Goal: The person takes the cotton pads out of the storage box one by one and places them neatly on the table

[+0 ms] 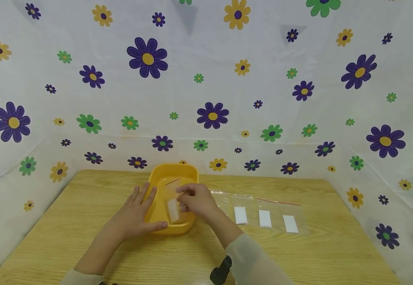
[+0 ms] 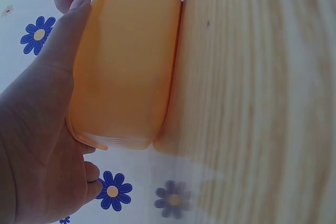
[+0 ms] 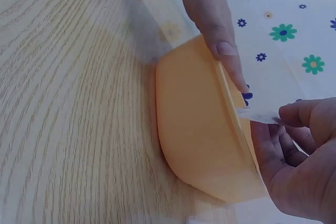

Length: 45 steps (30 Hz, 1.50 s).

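Observation:
A yellow plastic tub [image 1: 154, 213] stands on the table, and a clear zip bag [image 1: 173, 190] with a white rectangular piece [image 1: 173, 210] inside is in it. My right hand [image 1: 197, 201] is over the tub's right side and pinches the bag's edge between thumb and finger. In the right wrist view, a pale corner of the bag [image 3: 258, 114] sticks out from the fingertips above the rim. My left hand [image 1: 131, 215] rests on the tub's left and near rim, its fingers extended and spread, with the thumb along the near edge.
To the tub's right, several clear zip bags with white pieces lie in a row, among them a middle bag [image 1: 264, 218] and a right-hand bag [image 1: 290, 224]. A flower-printed white sheet [image 1: 178, 91] hangs behind the wooden table [image 1: 320, 253] and at both sides.

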{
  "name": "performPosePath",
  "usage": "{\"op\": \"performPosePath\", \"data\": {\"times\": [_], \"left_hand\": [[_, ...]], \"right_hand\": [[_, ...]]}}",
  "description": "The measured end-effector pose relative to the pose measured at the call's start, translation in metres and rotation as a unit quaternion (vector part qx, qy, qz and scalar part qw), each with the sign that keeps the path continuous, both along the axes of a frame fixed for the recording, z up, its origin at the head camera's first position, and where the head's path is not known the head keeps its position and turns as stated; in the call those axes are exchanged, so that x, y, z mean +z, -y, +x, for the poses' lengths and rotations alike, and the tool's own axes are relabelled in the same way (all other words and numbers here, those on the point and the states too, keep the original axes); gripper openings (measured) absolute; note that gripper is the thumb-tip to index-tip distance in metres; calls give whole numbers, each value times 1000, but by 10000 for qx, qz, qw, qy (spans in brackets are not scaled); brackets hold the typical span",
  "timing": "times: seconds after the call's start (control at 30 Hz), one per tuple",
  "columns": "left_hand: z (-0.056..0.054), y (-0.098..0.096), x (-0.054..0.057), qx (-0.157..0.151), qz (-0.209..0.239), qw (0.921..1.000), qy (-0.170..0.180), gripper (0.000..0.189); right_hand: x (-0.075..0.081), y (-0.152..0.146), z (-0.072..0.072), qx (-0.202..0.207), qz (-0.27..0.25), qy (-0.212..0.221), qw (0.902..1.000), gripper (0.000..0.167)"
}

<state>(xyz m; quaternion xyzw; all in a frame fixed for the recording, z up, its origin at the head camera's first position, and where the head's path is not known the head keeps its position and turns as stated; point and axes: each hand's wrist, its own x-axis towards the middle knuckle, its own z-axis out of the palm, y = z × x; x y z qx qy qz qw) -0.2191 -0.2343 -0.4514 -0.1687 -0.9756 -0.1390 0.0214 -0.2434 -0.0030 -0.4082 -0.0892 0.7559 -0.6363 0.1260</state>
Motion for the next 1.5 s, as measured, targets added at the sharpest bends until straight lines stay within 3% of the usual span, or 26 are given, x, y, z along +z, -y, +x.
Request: {"op": "performPosePath", "data": {"times": [0.4, 0.9, 1.5], "left_hand": [[-1, -1, -2, 14, 3, 10000, 5, 114], [-4, 2, -9, -16, -10, 10000, 7, 117], [-3, 1, -4, -67, 28, 10000, -27, 117]], "right_hand": [[-3, -31, -2, 175, -911, 540, 9942, 29], [6, -71, -1, 7, -908, 623, 9939, 33], [1, -127, 5, -426, -892, 633, 9931, 32]]}}
